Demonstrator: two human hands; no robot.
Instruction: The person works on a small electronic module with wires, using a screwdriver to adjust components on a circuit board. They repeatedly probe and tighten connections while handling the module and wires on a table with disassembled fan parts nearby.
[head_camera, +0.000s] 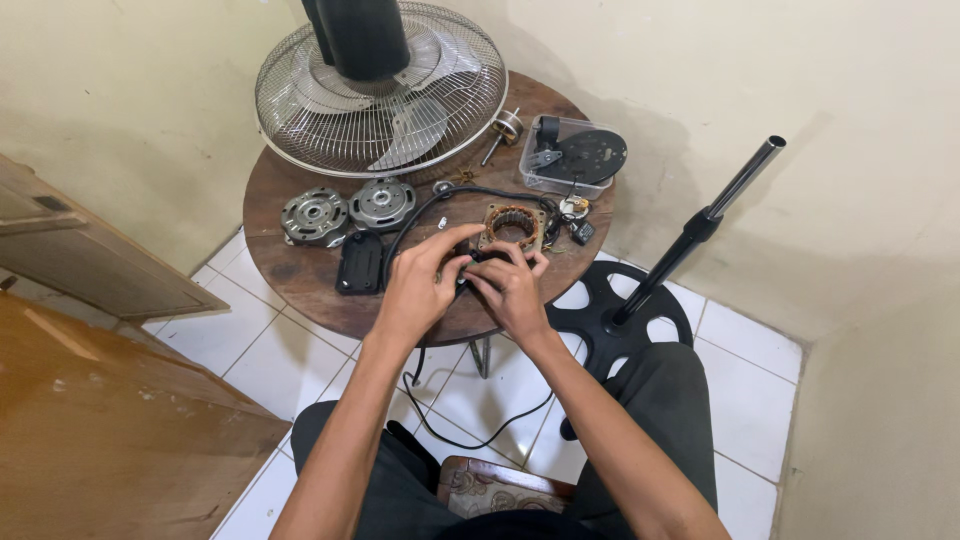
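Note:
On a round wooden table (300, 270) lies a fan motor stator (512, 224) with copper windings. My left hand (420, 285) and my right hand (512, 290) meet just in front of it, fingers pinched together around a small dark part and the black cable (420, 208) that leads to the stator. What exactly sits between the fingertips is hidden. Two round grey metal motor covers (347, 210) and a black plastic cover (360, 262) lie to the left of my hands.
A wire fan guard with blades and a black motor housing (380, 90) fills the table's back. A clear tray of parts (572, 155) and a rotor shaft (503, 130) sit at the right. A black fan base with pole (690, 235) stands on the tiled floor; wooden furniture (100, 400) is at left.

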